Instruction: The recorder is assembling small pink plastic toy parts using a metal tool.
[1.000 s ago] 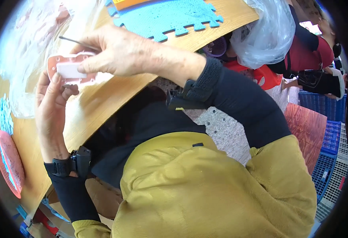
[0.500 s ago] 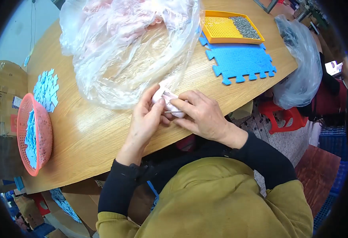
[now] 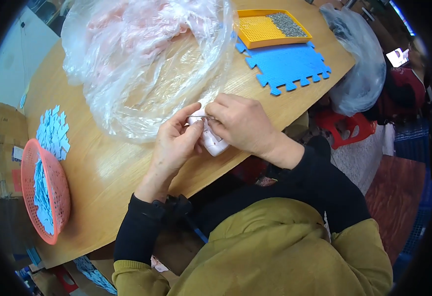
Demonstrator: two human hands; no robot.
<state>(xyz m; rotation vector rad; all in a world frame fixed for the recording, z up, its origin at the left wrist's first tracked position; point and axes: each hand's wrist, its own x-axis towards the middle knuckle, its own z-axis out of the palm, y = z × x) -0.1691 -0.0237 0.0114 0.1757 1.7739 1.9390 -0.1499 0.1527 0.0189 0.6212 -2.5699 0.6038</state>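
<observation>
Near the front edge of the table, my left hand (image 3: 177, 140) is closed around a small pale pink plastic part (image 3: 215, 143), with the thumb pressed on its top face. The part is rounded and has a hollow or slot in its upper side. My right hand (image 3: 248, 126) bends over it from the right, fingers pinched on a thin metal rod (image 3: 199, 116) that lies across the part's far end. The right fingers hide the rod's other end. Just beyond the hands spreads a large clear plastic bag (image 3: 127, 116) with pale pink pieces (image 3: 127, 24) inside.
A yellow tray (image 3: 255, 33) of small metal pieces rests on a blue foam mat (image 3: 290, 66) at the back right. Light blue pieces (image 3: 53, 130) lie at left, by a pink basket (image 3: 60, 197) holding more. Cardboard box (image 3: 1, 143), red stool (image 3: 341, 128) and another clear bag (image 3: 359, 69) flank the table.
The rod has shifted from the part's near side to its far end, my right hand moving up with it. The part is turned in my left hand. The whole view has swung slightly.
</observation>
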